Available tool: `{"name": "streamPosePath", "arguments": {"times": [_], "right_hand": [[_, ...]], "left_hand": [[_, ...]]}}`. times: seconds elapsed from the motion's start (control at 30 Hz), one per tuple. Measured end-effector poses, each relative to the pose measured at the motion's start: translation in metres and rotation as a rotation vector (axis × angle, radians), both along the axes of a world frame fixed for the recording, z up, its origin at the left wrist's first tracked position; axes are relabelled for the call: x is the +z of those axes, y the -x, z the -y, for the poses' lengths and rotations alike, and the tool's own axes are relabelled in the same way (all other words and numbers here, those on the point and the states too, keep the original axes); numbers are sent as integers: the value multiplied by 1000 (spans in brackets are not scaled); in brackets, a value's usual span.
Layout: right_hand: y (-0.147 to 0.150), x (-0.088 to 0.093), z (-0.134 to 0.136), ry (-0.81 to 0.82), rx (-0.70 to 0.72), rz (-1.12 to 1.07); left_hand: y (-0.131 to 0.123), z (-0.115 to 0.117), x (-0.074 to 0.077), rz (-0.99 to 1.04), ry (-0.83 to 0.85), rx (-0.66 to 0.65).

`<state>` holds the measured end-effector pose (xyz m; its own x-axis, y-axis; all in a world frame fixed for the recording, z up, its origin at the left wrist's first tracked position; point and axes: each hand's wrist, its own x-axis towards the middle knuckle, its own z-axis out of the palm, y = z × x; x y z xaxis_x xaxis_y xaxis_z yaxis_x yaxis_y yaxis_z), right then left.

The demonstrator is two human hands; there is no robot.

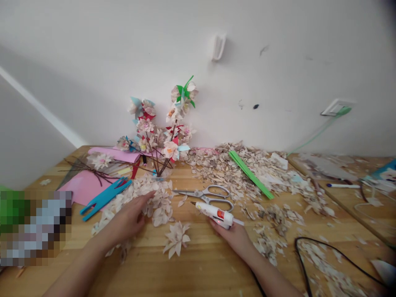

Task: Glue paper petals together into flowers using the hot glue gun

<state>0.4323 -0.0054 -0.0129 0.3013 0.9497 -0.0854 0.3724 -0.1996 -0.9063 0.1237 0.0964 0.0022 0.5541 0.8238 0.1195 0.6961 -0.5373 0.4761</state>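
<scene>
My right hand (230,237) is wrapped round a white hot glue gun (213,212), its nozzle pointing left and a small red light showing. Over a heap of pale dried petals (162,204) reaches my left hand (131,216), index finger stretched out and thumb apart; no held thing shows in it. Between the two hands a flower made of pale petals (176,239) lies on the wooden table (148,276). Just beyond the glue gun are silver scissors (206,196), blades to the left.
Upright twigs with petal flowers (171,148) stand against the wall. Blue strips (105,200), pink paper (82,185) and loose twigs lie left. Green strips (250,175) rest on scattered petal scraps (213,167). A black cord (334,245) and a pen (343,186) are right.
</scene>
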Motion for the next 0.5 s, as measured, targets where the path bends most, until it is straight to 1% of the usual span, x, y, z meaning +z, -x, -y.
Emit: {"name": "streamPosePath", "arguments": {"times": [0.13,0.33,0.5], "right_hand": [[0,-2,0,1,-6,-15],[1,-1,-2,5,-34,-18],[2,0,-2,13,-41,-21]], "left_hand": [[4,-2,1,3,-4,54],[3,-6,4,-66,47,129],[5,-8,6,-54,108,209]]}}
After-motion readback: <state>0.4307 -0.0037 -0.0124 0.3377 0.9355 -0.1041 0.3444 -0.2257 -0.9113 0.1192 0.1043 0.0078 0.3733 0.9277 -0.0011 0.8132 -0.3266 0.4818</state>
